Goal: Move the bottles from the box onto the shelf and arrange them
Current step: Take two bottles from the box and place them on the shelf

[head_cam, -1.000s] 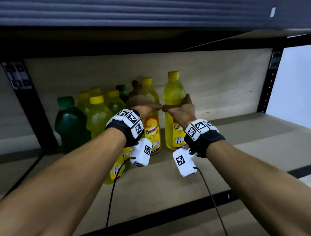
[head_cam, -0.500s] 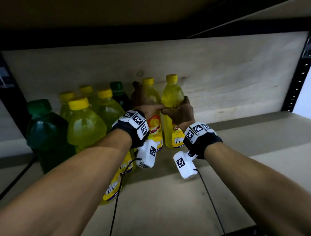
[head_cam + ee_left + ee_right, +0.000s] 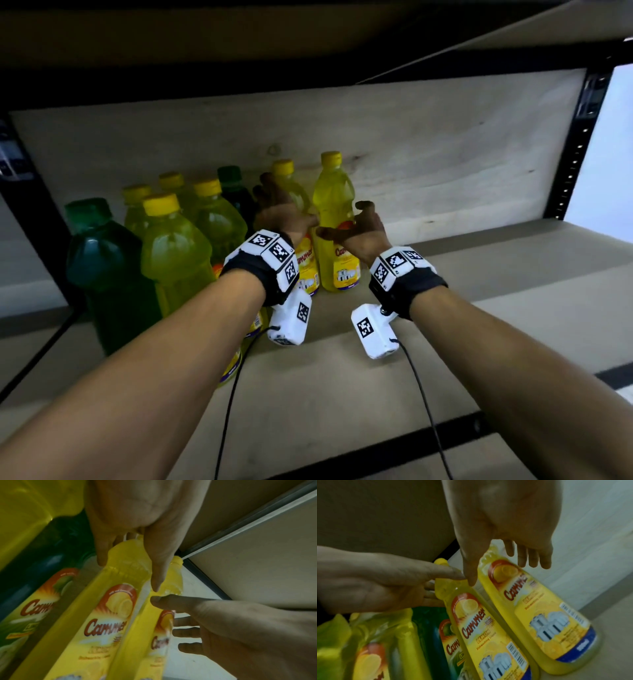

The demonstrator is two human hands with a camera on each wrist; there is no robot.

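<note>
Two yellow lemon dish-soap bottles stand upright side by side near the back of the shelf: the left one (image 3: 306, 262) (image 3: 109, 615) (image 3: 479, 628) and the right one (image 3: 334, 219) (image 3: 154, 635) (image 3: 539, 615). My left hand (image 3: 287, 212) (image 3: 128, 574) is open around the left bottle's shoulder, fingers straight behind it, thumb between the two bottles. My right hand (image 3: 356, 226) (image 3: 501, 573) is open at the right bottle, its fingers loose on the far side and its thumb near the left thumb. The box is out of view.
Left of the hands stand several more bottles: a dark green one (image 3: 102, 260) in front, yellow-green ones (image 3: 174, 250), another green one (image 3: 236, 192) at the back. The shelf board (image 3: 479, 308) is bare to the right, up to the black upright (image 3: 575, 147). An upper shelf (image 3: 308, 41) hangs low.
Both hands gripped the two yellow bottles before; now their fingers have spread off them and the bottles stand on the shelf. The head has moved closer.
</note>
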